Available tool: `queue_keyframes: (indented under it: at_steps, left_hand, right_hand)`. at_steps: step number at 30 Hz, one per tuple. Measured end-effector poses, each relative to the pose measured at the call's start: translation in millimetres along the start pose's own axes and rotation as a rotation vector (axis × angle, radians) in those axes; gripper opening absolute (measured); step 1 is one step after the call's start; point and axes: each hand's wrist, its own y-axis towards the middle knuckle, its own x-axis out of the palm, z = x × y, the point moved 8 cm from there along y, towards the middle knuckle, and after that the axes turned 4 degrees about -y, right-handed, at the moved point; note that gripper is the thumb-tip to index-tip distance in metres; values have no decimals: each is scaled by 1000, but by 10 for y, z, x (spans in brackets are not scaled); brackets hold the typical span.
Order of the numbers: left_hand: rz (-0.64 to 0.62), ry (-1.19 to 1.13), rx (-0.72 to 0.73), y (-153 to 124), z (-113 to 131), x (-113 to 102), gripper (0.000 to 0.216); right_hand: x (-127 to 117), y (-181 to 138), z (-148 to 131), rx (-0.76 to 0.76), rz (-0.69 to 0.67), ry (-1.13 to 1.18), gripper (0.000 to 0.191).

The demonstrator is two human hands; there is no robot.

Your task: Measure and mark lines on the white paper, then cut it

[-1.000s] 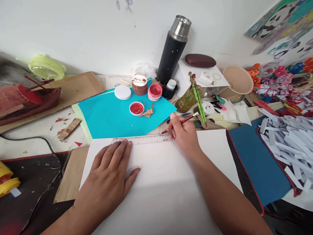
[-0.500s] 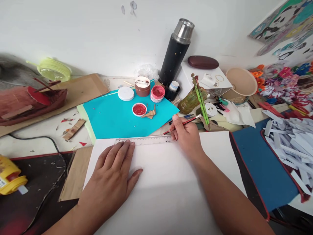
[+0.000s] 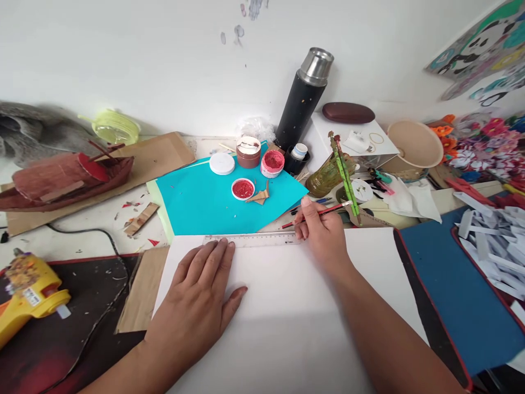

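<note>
A large white sheet of paper [image 3: 287, 317] lies in front of me. A clear plastic ruler [image 3: 254, 239] rests along its far edge. My left hand [image 3: 200, 290] lies flat on the paper, fingers stretched out, with the fingertips pressing the ruler's left end. My right hand [image 3: 322, 232] sits at the ruler's right end, closed round a red pencil [image 3: 315, 212] whose tip points left, just beyond the ruler.
A turquoise sheet [image 3: 205, 202] behind the paper carries red paint pots [image 3: 243, 189] and a white lid [image 3: 222, 163]. A black flask [image 3: 302, 101], a green jar with sticks [image 3: 328, 175], a yellow glue gun [image 3: 28, 295], a cardboard boat [image 3: 65, 175] and white paper strips [image 3: 496, 241] lie around.
The view has shifted, so everything sits further right and lower in the picture. Both hands keep their places on the ruler and the pencil.
</note>
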Motion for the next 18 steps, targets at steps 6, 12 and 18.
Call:
queue_keyframes:
  at_steps: [6, 12, 18]
  left_hand:
    - [21, 26, 25, 0, 21, -24, 63]
    - [63, 45, 44, 10, 72, -87, 52]
    - [83, 30, 17, 2, 76, -110, 45]
  right_hand:
    - [-4, 7, -48, -22, 33, 134, 64]
    - [17, 23, -32, -38, 31, 178, 65]
    - [34, 23, -33, -62, 15, 178, 65]
